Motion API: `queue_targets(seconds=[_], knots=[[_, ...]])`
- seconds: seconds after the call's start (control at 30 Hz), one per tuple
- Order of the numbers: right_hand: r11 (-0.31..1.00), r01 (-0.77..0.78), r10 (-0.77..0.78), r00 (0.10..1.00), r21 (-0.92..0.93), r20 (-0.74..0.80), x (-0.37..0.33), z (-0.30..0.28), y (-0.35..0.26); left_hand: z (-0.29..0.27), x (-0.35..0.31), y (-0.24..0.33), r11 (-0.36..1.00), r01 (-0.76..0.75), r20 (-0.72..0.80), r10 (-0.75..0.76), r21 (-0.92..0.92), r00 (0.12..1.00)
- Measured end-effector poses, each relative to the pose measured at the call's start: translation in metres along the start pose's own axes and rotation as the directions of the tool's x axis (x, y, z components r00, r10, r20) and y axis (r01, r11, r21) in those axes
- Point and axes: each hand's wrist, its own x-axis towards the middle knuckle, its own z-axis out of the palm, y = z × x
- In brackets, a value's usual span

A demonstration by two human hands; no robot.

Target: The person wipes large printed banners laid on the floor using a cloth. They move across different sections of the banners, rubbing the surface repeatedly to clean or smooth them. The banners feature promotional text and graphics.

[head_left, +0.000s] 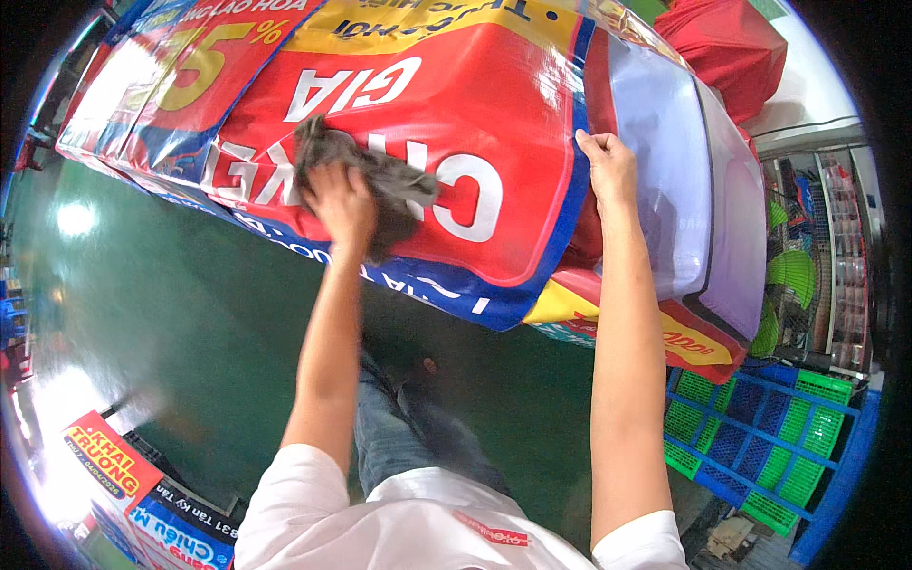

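Observation:
A large glossy printed banner (475, 123), red with white lettering and a blue border, lies draped over a bulky form in front of me. My left hand (344, 201) presses a crumpled dark grey cloth (404, 190) against its red face, fingers bent over the cloth and slightly blurred. Farther right, my right hand (610, 166) is closed in a pinch on the banner's blue right edge, arm stretched forward. Beside that edge shows another printed sheet (660, 161) in pale violet, partly under the banner. What the sheets cover is hidden.
Green and blue plastic crates (760, 437) stand at the lower right, below green fans (790, 280) and a shelf rack. A red cover (727, 52) drapes something at the far right. Printed signs (114, 456) stand at the lower left on the dark green floor (190, 304).

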Motion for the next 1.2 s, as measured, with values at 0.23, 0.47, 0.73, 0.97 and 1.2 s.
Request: queue_targets(seconds=[0.23, 0.47, 0.73, 0.97, 1.2], knots=[[0.997, 0.067, -0.068, 0.995, -0.028, -0.070, 0.001, 0.000, 0.000, -0.012, 0.009, -0.059, 0.901, -0.022, 0.136, -0.042, 0.434, 0.990], [0.982, 0.123, -0.130, 0.990, -0.140, -0.045, 0.003, -0.002, -0.006, -0.028, -0.105, 0.025, 0.837, -0.450, 0.232, 0.526, -0.310, 0.818], [0.995, 0.029, -0.036, 0.997, -0.100, -0.065, 0.004, -0.006, 0.004, -0.046, 0.028, -0.139, 0.956, 0.155, 0.248, -0.218, 0.250, 0.944], [0.994, 0.084, -0.092, 0.988, -0.064, -0.125, -0.001, -0.003, 0.009, -0.139, 0.112, -0.089, 0.688, 0.167, 0.053, -0.184, -0.706, 0.982], [0.980, 0.071, -0.094, 0.988, -0.185, -0.120, -0.004, -0.005, 0.008, -0.185, 0.226, -0.001, 0.906, -0.298, 0.546, 0.420, -0.301, 0.725]])
